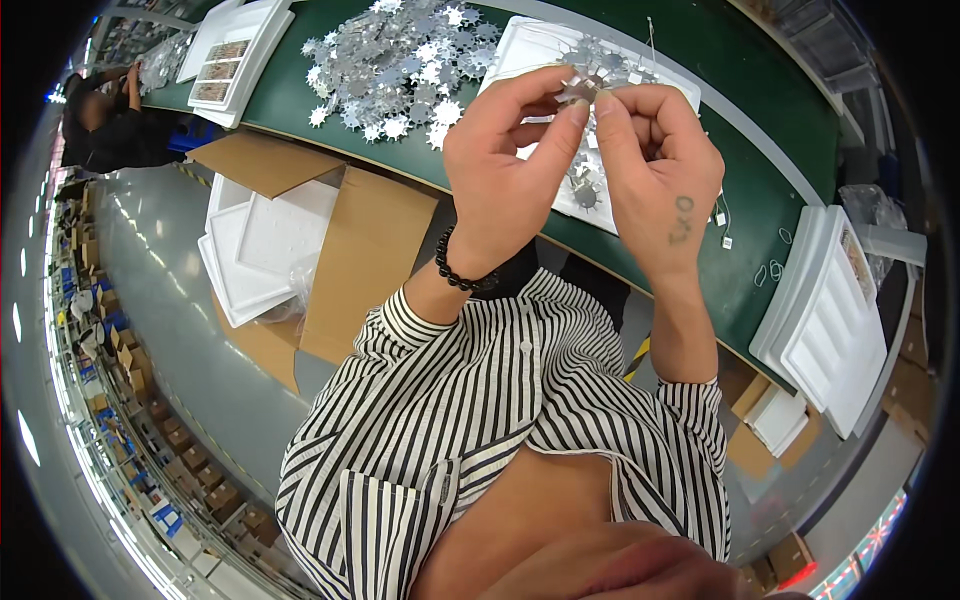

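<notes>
My left hand [508, 165] and my right hand [662, 165] meet above the bench, pinching a small silver star-shaped metal piece [584, 90] between thumbs and forefingers. The fingertips hide part of it. Beneath them lies a white foam tray [505, 72], on which several similar pieces with thin white wires rest. One such toothed piece [586, 188] shows in the gap between my wrists, near the tray's front edge. To the left of the tray spreads a large heap of loose silver star-shaped plates [395, 70].
Stacked white trays stand at the bench's right end [825, 320] and far left [240, 60]. Below the front edge, an open cardboard box [365, 270] holds white foam sheets [285, 235]. Small wire loops [768, 273] lie on the green bench [735, 300]. Another person [105, 125] works at far left.
</notes>
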Demonstrator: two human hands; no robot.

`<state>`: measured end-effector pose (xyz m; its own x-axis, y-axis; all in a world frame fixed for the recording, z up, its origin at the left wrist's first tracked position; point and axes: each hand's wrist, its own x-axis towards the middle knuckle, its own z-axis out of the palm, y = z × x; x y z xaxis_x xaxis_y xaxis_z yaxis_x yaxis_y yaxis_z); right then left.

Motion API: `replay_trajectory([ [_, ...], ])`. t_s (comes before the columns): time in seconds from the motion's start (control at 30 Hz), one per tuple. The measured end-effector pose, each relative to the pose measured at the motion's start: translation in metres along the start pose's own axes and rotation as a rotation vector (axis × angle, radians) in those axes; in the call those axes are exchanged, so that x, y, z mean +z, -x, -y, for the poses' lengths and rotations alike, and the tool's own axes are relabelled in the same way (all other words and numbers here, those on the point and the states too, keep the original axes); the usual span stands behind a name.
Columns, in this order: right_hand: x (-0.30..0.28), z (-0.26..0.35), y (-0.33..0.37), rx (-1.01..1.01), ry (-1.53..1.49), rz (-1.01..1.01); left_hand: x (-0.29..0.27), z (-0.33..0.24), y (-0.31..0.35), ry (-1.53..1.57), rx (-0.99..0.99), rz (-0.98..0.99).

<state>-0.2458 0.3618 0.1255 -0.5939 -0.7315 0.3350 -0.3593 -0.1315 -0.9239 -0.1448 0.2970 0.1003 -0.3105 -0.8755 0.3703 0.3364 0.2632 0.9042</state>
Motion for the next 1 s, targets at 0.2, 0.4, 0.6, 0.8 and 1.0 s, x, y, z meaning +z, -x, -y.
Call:
replay_trajectory([
  [0.2,0.001,-0.011,-0.005,-0.079,0.094,0.002,-0.005,0.015,-0.005,-0.379,0.237,0.038],
  [0.4,-0.003,-0.013,-0.008,0.152,-0.030,0.101,-0.012,0.024,-0.002,-0.430,0.270,0.088],
  [0.6,-0.007,-0.028,-0.006,0.552,-0.479,0.186,-0.022,0.033,-0.004,-0.432,0.360,0.149],
  [0.8,-0.003,-0.033,-0.001,0.646,-0.696,0.184,-0.021,0.036,0.001,-0.503,0.326,0.170],
  [1.0,0.008,-0.039,0.000,0.691,-0.859,0.165,-0.017,0.042,0.007,-0.373,0.194,0.044],
])
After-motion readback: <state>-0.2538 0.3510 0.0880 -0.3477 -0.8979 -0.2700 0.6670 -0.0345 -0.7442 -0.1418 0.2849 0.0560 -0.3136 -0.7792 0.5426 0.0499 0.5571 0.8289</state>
